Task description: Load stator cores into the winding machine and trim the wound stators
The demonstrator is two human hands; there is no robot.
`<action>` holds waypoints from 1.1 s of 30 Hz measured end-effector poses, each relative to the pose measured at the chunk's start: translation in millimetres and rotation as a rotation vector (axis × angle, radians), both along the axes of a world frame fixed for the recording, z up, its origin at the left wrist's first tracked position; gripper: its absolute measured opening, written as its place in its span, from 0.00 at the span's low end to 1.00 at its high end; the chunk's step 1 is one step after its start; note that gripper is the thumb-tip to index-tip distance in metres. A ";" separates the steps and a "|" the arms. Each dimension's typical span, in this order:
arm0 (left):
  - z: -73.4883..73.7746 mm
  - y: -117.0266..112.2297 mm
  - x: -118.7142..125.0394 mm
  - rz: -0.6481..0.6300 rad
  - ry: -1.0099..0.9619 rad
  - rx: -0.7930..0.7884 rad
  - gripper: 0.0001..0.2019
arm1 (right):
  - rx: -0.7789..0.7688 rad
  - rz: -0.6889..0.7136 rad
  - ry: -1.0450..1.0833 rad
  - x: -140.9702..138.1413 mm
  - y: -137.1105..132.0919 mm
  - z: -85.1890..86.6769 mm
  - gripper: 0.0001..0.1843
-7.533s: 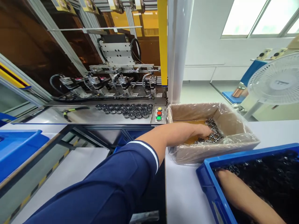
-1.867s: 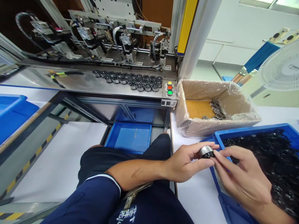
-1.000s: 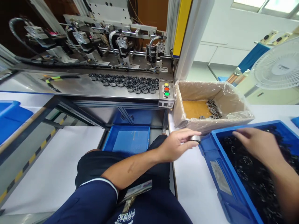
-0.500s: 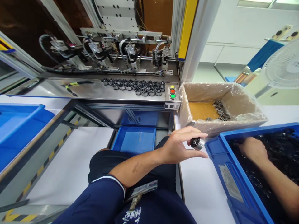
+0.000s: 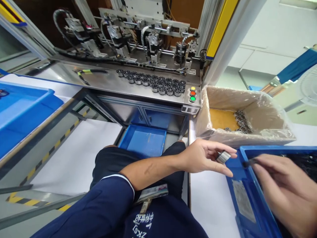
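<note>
Metal ring (image 5: 224,157) in left grip (image 5: 198,157), dark part (image 5: 248,163) in right grip (image 5: 287,181), white tabletop (image 5: 209,198), wall (image 5: 272,28)

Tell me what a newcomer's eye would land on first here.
Probably the bright yellow, red and green buttons at the right end of the metal shelf, with a cluster of rings just left of them. Next, perhaps, the shiny silver part in the left hand, in front of the plastic-lined box. The right hand, blurred, holds a small dark piece near the blue bin's rim.
</note>
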State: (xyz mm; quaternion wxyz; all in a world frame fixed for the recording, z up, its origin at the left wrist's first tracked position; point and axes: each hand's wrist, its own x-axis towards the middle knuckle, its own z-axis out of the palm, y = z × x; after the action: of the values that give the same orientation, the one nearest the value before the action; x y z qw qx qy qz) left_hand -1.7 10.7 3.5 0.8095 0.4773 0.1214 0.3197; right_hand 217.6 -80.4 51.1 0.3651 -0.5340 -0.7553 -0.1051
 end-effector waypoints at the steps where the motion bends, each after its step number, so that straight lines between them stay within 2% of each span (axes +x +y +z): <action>1: -0.6 -2.0 2.5 -0.026 -0.013 -0.026 0.40 | -0.026 0.047 0.017 -16.1 -3.1 2.5 0.10; 4: -2.0 -8.1 8.6 -0.051 -0.029 -0.052 0.41 | -0.059 0.157 0.061 -39.1 -5.0 4.3 0.08; 8: -0.2 -12.5 12.4 -0.081 -0.005 -0.018 0.40 | -0.012 0.175 0.036 -36.9 -5.2 0.5 0.13; 11: 3.0 -12.2 11.7 -0.053 0.004 -0.032 0.39 | 0.005 0.217 0.008 -33.2 -6.1 -0.8 0.17; 14: 4.6 -11.2 9.0 0.005 0.008 -0.033 0.37 | 0.004 0.276 -0.031 -32.1 -5.5 -2.2 0.25; 18: 3.9 -11.3 5.6 0.052 -0.006 0.018 0.36 | 0.045 0.256 -0.106 -33.4 -3.6 -3.3 0.36; 22: 3.2 -12.2 5.8 0.053 0.002 0.029 0.38 | 0.090 0.261 -0.165 -35.6 -4.6 2.3 0.35; 26: 3.7 -13.1 6.2 0.043 0.004 -0.002 0.38 | 0.067 0.244 -0.205 -33.5 -7.8 5.9 0.35; 29: 3.3 -13.9 5.1 0.016 0.028 -0.020 0.39 | 0.089 0.232 -0.244 -29.3 -9.4 1.7 0.34; 33: -0.4 -17.7 5.3 -0.022 0.021 -0.040 0.37 | 0.102 0.215 -0.206 -23.4 -12.8 -11.2 0.26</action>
State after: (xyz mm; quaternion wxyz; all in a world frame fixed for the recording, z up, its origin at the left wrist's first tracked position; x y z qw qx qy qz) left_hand 3.6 -7.0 3.1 0.8210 0.4658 0.1311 0.3030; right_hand 194.2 -93.2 40.0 0.3217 -0.4170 -0.8352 -0.1579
